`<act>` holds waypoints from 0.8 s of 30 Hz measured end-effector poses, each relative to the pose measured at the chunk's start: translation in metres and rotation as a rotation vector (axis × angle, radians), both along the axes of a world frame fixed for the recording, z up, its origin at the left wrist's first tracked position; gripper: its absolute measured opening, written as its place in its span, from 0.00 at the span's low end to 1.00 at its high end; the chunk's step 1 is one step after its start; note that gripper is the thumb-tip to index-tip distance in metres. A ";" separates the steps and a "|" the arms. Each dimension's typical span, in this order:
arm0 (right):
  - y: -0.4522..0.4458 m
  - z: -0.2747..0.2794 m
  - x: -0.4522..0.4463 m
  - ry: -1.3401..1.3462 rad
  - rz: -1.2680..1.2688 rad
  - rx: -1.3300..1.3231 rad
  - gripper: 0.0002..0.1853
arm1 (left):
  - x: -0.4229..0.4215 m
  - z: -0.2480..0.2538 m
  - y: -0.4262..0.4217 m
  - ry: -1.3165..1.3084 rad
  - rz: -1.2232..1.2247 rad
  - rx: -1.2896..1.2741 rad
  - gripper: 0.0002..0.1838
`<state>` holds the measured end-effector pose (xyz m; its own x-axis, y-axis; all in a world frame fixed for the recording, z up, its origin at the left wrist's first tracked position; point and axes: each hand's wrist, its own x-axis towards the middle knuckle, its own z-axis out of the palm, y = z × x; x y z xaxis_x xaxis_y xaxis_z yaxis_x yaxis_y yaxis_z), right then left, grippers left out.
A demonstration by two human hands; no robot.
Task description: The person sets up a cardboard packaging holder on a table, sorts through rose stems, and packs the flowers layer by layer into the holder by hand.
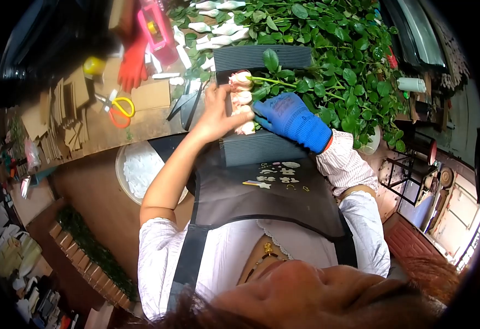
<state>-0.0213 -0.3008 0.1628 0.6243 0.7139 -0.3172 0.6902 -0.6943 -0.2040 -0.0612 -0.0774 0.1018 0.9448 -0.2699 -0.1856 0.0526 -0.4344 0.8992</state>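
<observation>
A row of pale pink roses point(241, 97) lies with the heads at the left and the leafy stems point(284, 83) running right, on a dark ridged holder point(262, 57). My bare left hand point(218, 109) is at the heads, its thumb and fingers closed across them from the left. In a blue knitted glove, my right hand point(290, 118) lies over the stems just behind the heads, fingers bent against the lower roses. The glove hides the stems beneath it. Below my hands a grey ridged pad point(262, 149) rests at the table edge, by my dark apron point(251, 197).
Green rose foliage point(339, 60) heaps up at the right. White-netted buds point(223, 38) lie at the back. On the left are scissors point(116, 109), cardboard pieces point(151, 96), a red glove point(133, 66) and a pink tape dispenser point(157, 33). Below stands a tub of white pieces point(141, 170).
</observation>
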 end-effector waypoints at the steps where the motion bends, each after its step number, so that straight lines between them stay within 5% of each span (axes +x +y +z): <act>1: -0.003 0.002 -0.001 0.012 -0.013 0.007 0.16 | 0.001 -0.002 -0.004 -0.009 0.056 -0.021 0.47; 5: 0.004 0.016 -0.001 -0.054 -0.325 0.060 0.16 | -0.010 -0.013 -0.013 -0.164 0.174 -0.036 0.40; 11: 0.009 -0.009 0.008 -0.098 -0.213 0.050 0.16 | -0.008 -0.005 -0.013 -0.158 0.140 -0.011 0.38; 16: 0.003 -0.006 0.002 -0.127 -0.167 0.033 0.16 | -0.002 -0.009 -0.021 -0.060 0.320 -0.198 0.16; 21: 0.006 0.010 0.004 -0.167 -0.402 0.123 0.17 | -0.007 -0.019 -0.022 -0.148 0.333 -0.128 0.15; 24: 0.005 -0.019 0.025 -0.183 -0.327 0.136 0.16 | -0.005 -0.014 -0.024 -0.193 0.307 -0.082 0.19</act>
<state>0.0034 -0.2953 0.1436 0.8630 0.4960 -0.0962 0.4708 -0.8586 -0.2031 -0.0660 -0.1011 0.0880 0.9996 0.0249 0.0142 -0.0045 -0.3510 0.9364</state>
